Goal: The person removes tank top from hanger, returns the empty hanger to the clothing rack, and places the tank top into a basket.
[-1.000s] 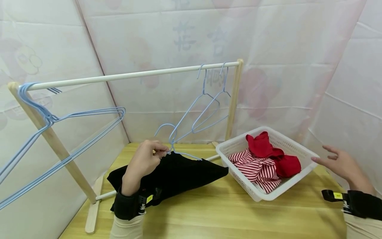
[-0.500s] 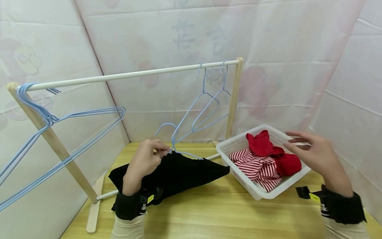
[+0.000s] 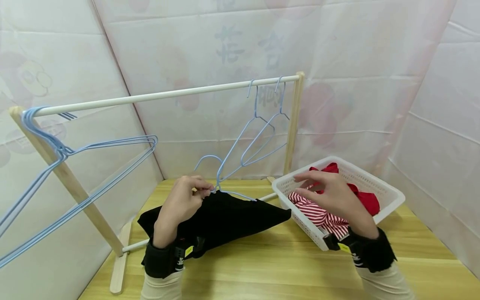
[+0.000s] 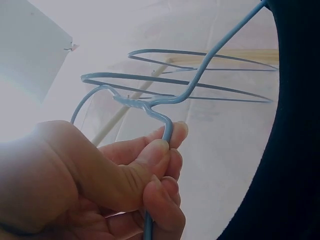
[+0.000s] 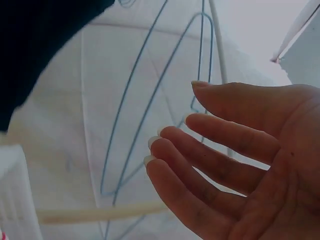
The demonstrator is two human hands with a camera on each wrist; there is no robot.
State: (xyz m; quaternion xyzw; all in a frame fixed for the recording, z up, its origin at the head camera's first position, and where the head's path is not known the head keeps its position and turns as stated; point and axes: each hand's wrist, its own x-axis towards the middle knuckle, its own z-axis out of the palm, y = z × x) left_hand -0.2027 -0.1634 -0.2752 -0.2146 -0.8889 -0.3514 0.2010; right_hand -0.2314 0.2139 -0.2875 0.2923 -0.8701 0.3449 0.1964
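My left hand [image 3: 183, 202] pinches a blue wire hanger [image 4: 167, 125] by its shoulder wire, just beside the twisted neck. From that hanger a black garment [image 3: 232, 218] drapes down toward the table, its right corner reaching close to the basket. My right hand [image 3: 335, 193] is over the left part of a white plastic basket [image 3: 391, 200], its fingers loosely bent and nothing between them. Partly behind that hand, a red-and-white striped cloth [image 3: 313, 210] and a red cloth [image 3: 369, 202] lie in the basket. The right wrist view shows the palm and spread fingertips [image 5: 150, 160].
A drying rack with a white rail [image 3: 168, 96] and wooden posts [image 3: 294, 125] stands at the back. Several blue hangers [image 3: 60, 148] crowd its left end; two bare hangers [image 3: 256, 118] hang near the right post. The wooden table [image 3: 262, 271] lies beneath.
My right hand has swung left from beyond the basket's right edge to above the basket. The left hand, hanger and black garment have stayed nearly still.
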